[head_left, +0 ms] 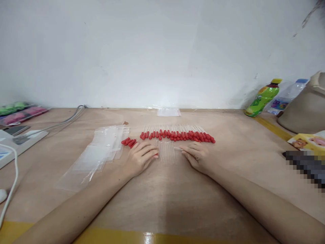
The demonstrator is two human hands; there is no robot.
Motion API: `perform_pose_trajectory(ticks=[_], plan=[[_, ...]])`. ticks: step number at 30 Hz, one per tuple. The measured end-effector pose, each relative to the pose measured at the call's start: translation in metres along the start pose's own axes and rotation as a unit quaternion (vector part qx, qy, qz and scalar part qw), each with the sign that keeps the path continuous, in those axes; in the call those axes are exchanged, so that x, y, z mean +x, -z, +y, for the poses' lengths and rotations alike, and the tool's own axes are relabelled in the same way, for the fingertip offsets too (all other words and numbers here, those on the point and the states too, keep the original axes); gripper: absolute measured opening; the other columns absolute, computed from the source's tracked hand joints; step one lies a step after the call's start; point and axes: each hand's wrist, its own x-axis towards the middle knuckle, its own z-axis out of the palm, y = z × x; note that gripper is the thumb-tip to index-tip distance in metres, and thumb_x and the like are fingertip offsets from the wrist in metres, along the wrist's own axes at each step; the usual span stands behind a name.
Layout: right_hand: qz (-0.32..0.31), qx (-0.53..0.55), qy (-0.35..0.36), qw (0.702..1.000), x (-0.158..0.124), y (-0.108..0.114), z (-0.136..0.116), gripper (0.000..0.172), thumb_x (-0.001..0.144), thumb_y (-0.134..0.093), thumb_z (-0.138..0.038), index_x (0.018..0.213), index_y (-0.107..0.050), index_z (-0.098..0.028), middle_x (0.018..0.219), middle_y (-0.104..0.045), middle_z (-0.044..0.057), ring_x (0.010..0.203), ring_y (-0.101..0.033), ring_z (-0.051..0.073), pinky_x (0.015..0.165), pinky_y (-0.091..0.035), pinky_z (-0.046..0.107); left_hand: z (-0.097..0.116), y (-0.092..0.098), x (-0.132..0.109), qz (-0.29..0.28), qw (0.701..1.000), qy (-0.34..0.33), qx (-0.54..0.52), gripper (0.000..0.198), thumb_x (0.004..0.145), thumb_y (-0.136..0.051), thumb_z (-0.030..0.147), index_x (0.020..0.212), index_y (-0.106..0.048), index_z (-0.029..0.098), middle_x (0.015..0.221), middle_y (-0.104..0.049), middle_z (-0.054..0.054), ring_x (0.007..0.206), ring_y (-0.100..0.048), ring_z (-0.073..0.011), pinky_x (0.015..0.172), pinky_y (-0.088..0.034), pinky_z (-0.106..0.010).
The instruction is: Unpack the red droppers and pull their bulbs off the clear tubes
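On the table, thin translucent sticks lie side by side between my two hands. My left hand is closed at the left end of this row, with a small red bulb-shaped piece showing at its fingertips. Loose red pieces lie just beyond its knuckles. My right hand pinches a thin pale stick at the row's right end. Behind both hands runs a row of red-tipped sticks, red ends toward me and thin shafts pointing at the wall.
Clear plastic bags lie overlapped on the left, near my left forearm. Another bag lies by the wall. A power strip with cables is at far left. Right: a green bottle, a clear bottle and a beige container.
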Motion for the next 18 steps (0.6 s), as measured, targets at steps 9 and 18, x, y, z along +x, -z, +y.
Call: perform_pose_trajectory(ticks=[9, 18], plan=[[-0.053, -0.068, -0.113, 0.990, 0.005, -0.004, -0.012, 0.023, 0.081, -0.043, -0.016, 0.096, -0.060, -0.017, 0.076, -0.061, 0.005, 0.075, -0.054, 0.018, 0.068, -0.037, 0.031, -0.064, 0.043, 0.025, -0.074, 0.931, 0.357, -0.013, 0.031, 0.081, -0.044, 0.031, 0.098, -0.064, 0.014, 0.085, -0.058, -0.008, 0.079, -0.056, -0.0189, 0.070, -0.046, -0.031], [-0.071, -0.082, -0.106, 0.988, 0.006, -0.012, -0.023, 0.018, 0.080, -0.047, -0.019, 0.090, -0.063, -0.019, 0.072, -0.063, 0.004, 0.074, -0.053, 0.018, 0.072, -0.034, 0.032, -0.106, 0.080, 0.009, -0.210, 0.816, 0.523, -0.126, 0.047, 0.062, -0.059, 0.048, 0.097, -0.060, 0.017, 0.077, -0.061, -0.005, 0.073, -0.057, -0.0180, 0.052, -0.043, -0.023]])
